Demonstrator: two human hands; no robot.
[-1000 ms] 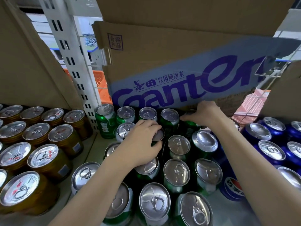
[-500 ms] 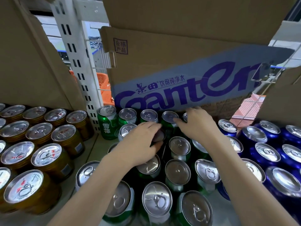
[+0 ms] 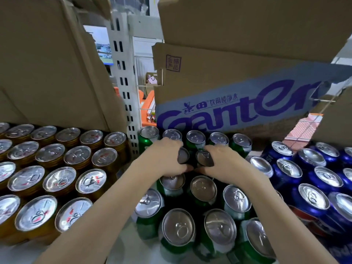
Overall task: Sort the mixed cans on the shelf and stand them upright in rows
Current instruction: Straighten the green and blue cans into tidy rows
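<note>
Now | right hand [image 3: 222, 164] is brought in beside left hand [image 3: 167, 159] | one green can [image 3: 183, 155] is gripped by each (second-row) | row alignment judged underway

Shop or stockroom shelf. Evidence: white slotted shelving upright [image 3: 128, 103]; drink cans massed by colour, gold cans [image 3: 57, 164] left, green cans [image 3: 194, 210] middle, blue cans [image 3: 312, 180] right; cardboard cartons [image 3: 238, 25] stacked behind, one a printed water carton [image 3: 236, 109]; orange crate [image 3: 146, 98] visible through the gap.
</note>
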